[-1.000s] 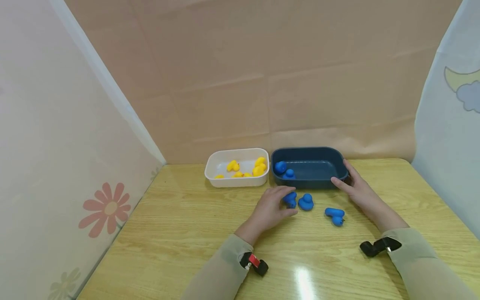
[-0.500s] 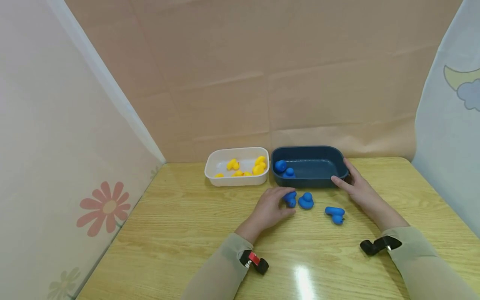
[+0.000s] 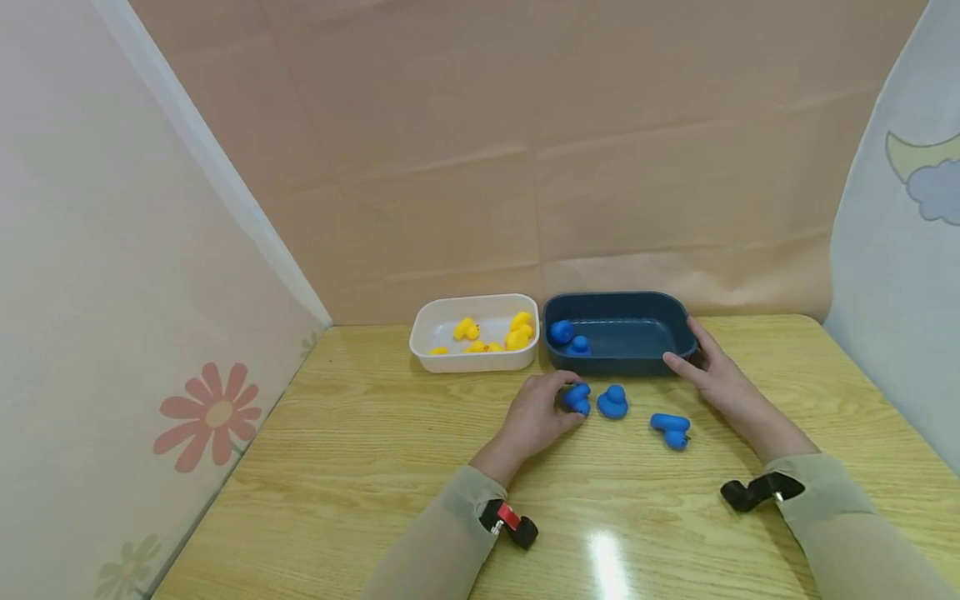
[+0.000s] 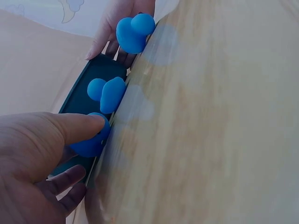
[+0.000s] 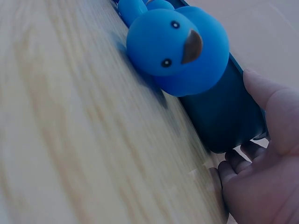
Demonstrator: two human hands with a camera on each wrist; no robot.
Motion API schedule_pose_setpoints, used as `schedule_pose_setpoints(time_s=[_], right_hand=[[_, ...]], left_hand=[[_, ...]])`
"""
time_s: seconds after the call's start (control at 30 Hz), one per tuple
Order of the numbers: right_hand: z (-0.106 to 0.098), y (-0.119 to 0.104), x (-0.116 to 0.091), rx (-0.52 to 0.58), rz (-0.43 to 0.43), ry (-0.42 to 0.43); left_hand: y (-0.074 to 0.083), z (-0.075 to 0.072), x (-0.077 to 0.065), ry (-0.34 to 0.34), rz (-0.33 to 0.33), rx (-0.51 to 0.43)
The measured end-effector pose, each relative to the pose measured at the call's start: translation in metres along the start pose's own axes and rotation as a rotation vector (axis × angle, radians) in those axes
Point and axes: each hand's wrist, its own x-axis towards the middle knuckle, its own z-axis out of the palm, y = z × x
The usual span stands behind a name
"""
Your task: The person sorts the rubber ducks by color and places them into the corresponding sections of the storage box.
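Observation:
My left hand [image 3: 535, 415] pinches a blue rubber duck [image 3: 577, 399] on the table, just in front of the dark blue tray [image 3: 618, 367]. In the left wrist view the thumb [image 4: 86, 126] lies across that duck, and the hand hides part of it. Close to its right sits a second blue duck [image 3: 612, 402], and farther right a third blue duck [image 3: 671, 430] lies on its side. My right hand [image 3: 723, 385] holds the tray's right end, with the thumb at the front rim and the fingers round the end. Two blue ducks [image 3: 562, 332] lie inside the tray's left part.
A white tray [image 3: 474, 362] with several yellow ducks [image 3: 517, 338] stands left of the dark tray. Brown paper [image 3: 450, 167] hangs behind the wooden table [image 3: 360, 467]. White printed sheets flank it on both sides.
My left fingers have closed in on the blue duck, which has tipped and shifted slightly left. My right hand stays on the tray.

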Motion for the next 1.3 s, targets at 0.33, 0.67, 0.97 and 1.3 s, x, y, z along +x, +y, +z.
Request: schedule_pose_setpoints(time_s=[0.33,0.67,0.97,1.3], right_hand=[[0.000,0.003,0.000,0.022,0.003,-0.008],[-0.001,0.004,0.000,0.002,0.008,-0.005],[0.000,0.004,-0.001,0.000,0.004,-0.003],[0.000,0.003,0.000,0.016,0.004,-0.001]], left_hand=[[0.000,0.002,-0.002,-0.017,-0.016,0.003],[0.004,0.000,-0.002,-0.024,-0.008,0.019],[0.009,-0.008,-0.002,0.035,0.002,-0.041],[0.015,-0.021,0.009,0.139,0.048,-0.057]])
